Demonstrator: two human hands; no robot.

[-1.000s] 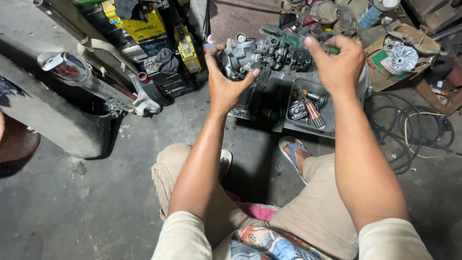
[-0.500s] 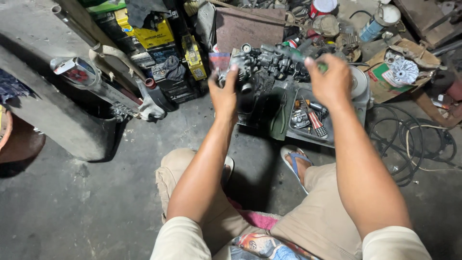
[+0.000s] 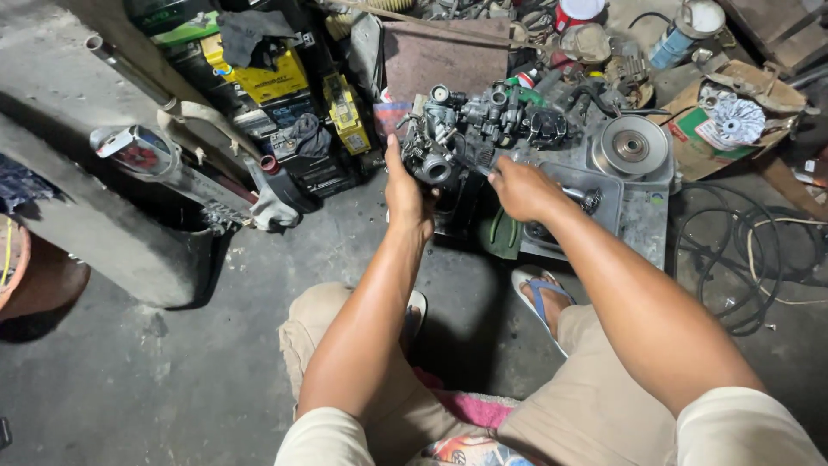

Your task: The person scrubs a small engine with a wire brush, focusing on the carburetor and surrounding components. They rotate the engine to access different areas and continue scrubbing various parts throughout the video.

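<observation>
Left hand clamped on grey metal carburettor assembly; right hand closed loosely beside it, over grey metal tray, grip undeterminable

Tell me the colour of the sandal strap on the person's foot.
Blue, on a pale sandal; seen in the head view.

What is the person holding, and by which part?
The left hand grips the grey carburetor assembly at its left end. The right hand rests beneath it; its grip cannot be told.

2 bare arms stretched forward

Left hand raised with fingers curled in a grip; right hand lower, knuckles up.
</observation>
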